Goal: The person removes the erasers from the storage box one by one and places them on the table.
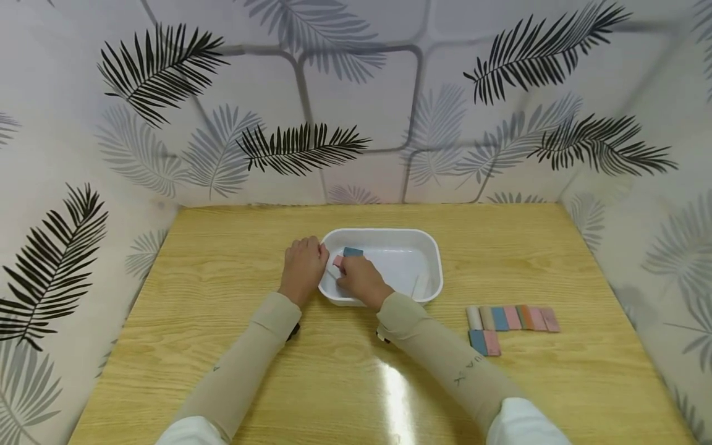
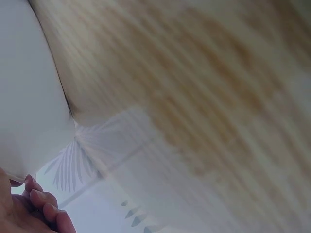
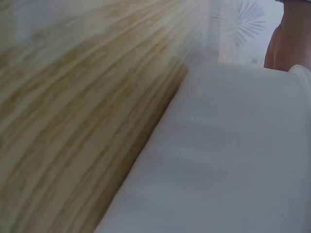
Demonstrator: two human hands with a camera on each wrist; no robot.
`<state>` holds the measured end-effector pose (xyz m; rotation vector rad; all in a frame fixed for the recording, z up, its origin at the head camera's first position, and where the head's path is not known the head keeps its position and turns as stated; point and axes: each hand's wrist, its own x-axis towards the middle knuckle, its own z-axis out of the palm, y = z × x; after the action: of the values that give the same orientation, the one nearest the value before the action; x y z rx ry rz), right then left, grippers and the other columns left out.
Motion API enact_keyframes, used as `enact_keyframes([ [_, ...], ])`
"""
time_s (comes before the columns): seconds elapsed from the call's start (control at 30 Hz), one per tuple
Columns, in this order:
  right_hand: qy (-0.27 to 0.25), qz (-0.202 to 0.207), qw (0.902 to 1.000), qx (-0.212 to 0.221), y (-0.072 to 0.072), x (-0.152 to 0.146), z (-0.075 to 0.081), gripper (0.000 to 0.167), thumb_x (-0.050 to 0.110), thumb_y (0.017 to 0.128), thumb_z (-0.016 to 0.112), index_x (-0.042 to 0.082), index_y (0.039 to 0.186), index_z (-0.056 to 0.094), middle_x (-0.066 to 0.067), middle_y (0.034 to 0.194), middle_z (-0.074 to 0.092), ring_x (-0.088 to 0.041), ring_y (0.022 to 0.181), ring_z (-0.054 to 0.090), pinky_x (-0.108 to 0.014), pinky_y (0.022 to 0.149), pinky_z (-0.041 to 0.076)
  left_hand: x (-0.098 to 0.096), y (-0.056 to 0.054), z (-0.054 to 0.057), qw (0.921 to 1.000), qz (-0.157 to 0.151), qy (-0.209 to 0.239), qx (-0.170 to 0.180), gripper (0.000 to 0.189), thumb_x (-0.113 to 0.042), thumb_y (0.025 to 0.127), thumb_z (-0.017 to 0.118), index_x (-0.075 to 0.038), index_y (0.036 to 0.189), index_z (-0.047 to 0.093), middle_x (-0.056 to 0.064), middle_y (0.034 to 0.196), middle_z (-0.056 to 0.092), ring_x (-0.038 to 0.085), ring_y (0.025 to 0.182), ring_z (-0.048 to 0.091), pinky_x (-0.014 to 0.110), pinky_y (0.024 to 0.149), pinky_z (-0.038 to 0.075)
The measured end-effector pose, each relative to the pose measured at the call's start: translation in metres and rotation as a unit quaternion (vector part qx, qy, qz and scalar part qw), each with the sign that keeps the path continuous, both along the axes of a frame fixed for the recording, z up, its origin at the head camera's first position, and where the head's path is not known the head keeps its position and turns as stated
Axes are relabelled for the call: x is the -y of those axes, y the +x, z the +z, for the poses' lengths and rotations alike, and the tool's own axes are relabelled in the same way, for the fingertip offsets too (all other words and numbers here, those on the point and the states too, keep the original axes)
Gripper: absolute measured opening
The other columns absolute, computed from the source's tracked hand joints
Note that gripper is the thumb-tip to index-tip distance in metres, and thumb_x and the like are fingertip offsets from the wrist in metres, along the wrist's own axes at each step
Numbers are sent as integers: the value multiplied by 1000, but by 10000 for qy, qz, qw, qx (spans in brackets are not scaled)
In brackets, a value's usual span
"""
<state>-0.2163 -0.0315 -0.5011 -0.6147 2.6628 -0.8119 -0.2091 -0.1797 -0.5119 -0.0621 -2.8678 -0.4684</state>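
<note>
A white plastic tray point(image 1: 397, 232) with rounded corners stands on the wooden table. My left hand point(image 1: 305, 266) grips its left rim; in the left wrist view the curled fingers point(image 2: 46, 206) show right at the tray's edge. Over the near rim reaches my right hand point(image 1: 361, 278), its fingers down inside the tray at the left. A small pink block point(image 1: 337, 261) is pinched at those fingertips, partly hidden by the hand. Just behind it lies a blue block point(image 1: 353, 251) on the tray floor. The tray's outer wall point(image 3: 209, 155) fills much of the right wrist view.
To the right of the tray, several small flat blocks in blue, pink, beige and mixed colours lie side by side in a row point(image 1: 512, 318). A blue and a pink block point(image 1: 485, 342) sit below its left end. A leaf-patterned wall point(image 1: 356, 179) borders the table point(image 1: 233, 241).
</note>
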Motion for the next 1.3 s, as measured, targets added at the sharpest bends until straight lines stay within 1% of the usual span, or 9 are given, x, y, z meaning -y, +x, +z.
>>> enact_keyframes([
  [0.13, -30, 31, 10000, -16, -1, -1, 0, 12, 11, 82, 66, 7, 74, 58, 0, 65, 47, -14, 58, 44, -25, 55, 36, 0, 0, 1, 10000, -7, 11, -57, 30, -26, 98, 34, -8, 77, 46, 8, 73, 48, 28, 72, 43, 38, 65, 33],
  [0.23, -24, 45, 10000, 35, -2, -2, -1, 9, 12, 82, 67, 5, 83, 63, -2, 75, 56, -14, 65, 50, -24, 61, 42, 0, 0, 2, 10000, 14, 2, -17, 29, -25, 98, 35, -7, 77, 46, 8, 74, 48, 28, 73, 44, 38, 65, 33],
  [0.3, -55, 63, 10000, -15, -2, -3, -2, 12, 12, 81, 67, 3, 88, 64, -2, 82, 60, -14, 69, 53, -25, 66, 45, -1, 1, 3, 10000, 27, -31, 18, 29, -26, 98, 35, -7, 78, 47, 8, 75, 49, 28, 73, 44, 38, 66, 34],
  [0.37, -93, 59, 9999, -59, -1, -5, 0, 14, 11, 81, 67, 2, 91, 66, -3, 85, 61, -15, 71, 54, -26, 68, 46, -2, 1, 3, 10000, 33, -27, 42, 30, -26, 98, 34, -7, 78, 47, 9, 75, 49, 28, 74, 44, 38, 66, 34],
  [0.47, -108, 54, 9997, -203, 0, -8, 4, 10, 9, 79, 68, 3, 87, 66, -2, 78, 58, -15, 66, 51, -26, 64, 44, -2, 1, 4, 10000, 22, -16, 11, 30, -26, 98, 34, -7, 79, 47, 9, 76, 50, 28, 74, 44, 39, 66, 34],
  [0.6, -40, 8, 9997, -256, -1, -15, 9, 9, 11, 78, 68, 5, 84, 66, -1, 70, 53, -14, 61, 47, -25, 58, 38, -2, 1, 4, 10000, 16, -25, -72, 29, -26, 98, 35, -7, 78, 47, 9, 75, 50, 27, 73, 45, 39, 66, 35],
  [0.8, -200, -110, 9991, -362, -1, -32, 20, 16, 15, 78, 69, 3, 89, 67, -1, 71, 57, -12, 60, 48, -24, 57, 39, -1, 2, 3, 9999, -8, 1, -131, 28, -25, 97, 37, -7, 78, 48, 8, 74, 50, 28, 74, 46, 39, 67, 35],
  [1.07, -577, -135, 9973, -443, 6, -62, 44, 22, 15, 78, 67, 1, 95, 65, -4, 84, 60, -15, 72, 52, -28, 68, 45, -2, 1, 1, 10000, 54, 29, -24, 29, -27, 98, 36, -8, 79, 48, 6, 73, 49, 26, 73, 44, 38, 66, 34],
  [1.3, -563, -71, 9975, -418, 15, -81, 58, 22, 16, 79, 66, 3, 97, 65, -4, 90, 61, -15, 80, 55, -29, 74, 46, -1, 1, 2, 9999, 41, 133, 30, 29, -28, 98, 36, -8, 81, 49, 7, 73, 49, 26, 73, 44, 38, 66, 34],
])
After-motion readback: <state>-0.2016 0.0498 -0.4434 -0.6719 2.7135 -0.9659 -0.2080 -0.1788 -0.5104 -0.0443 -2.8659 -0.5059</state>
